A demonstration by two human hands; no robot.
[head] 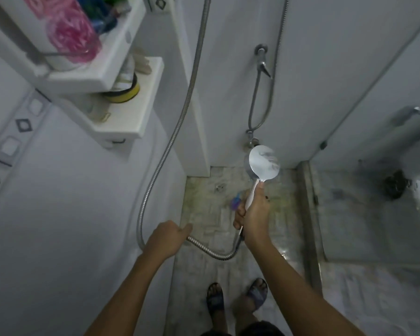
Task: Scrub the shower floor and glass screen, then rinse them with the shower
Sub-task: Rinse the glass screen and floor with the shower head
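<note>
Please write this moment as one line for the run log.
right hand grips shower head | left hand holds hose | both over shower floor

Stained tiled shower floor [204, 219], small drain [220, 187] set in it, purple-blue object [235, 200] lying nearby, dark sandals [215, 300]

head-worn camera looks steeply down at the shower floor [284, 209].

White shower head [264, 163] above stained floor [204, 214]
</note>
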